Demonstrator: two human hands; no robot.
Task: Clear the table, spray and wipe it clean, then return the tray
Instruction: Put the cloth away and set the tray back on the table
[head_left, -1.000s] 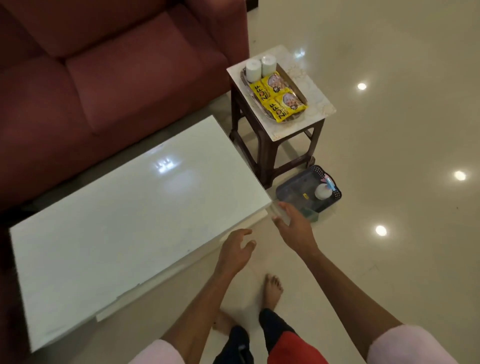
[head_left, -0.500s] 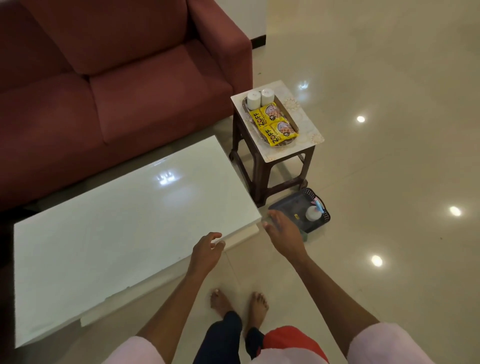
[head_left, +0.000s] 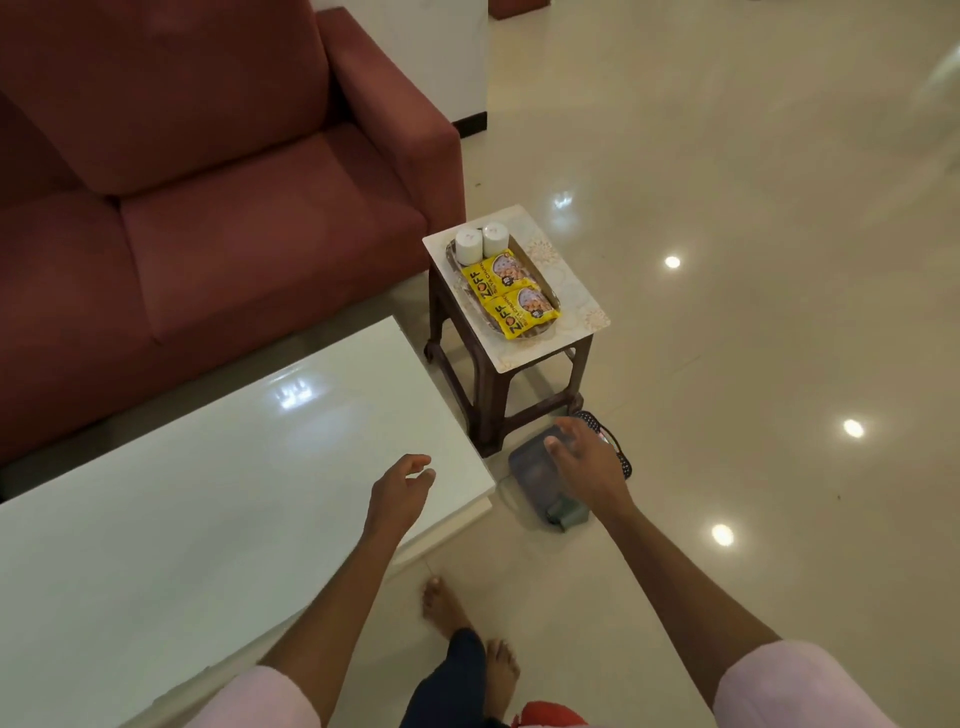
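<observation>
Both hands empty, right hand (head_left: 587, 462) over floor basket (head_left: 535, 478), tray (head_left: 540, 280) on stool (head_left: 571, 332)

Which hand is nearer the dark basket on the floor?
Right. The right hand hangs open directly over the dark basket, overlapping it in view. The left hand is off to its left, over the white table corner.
</observation>
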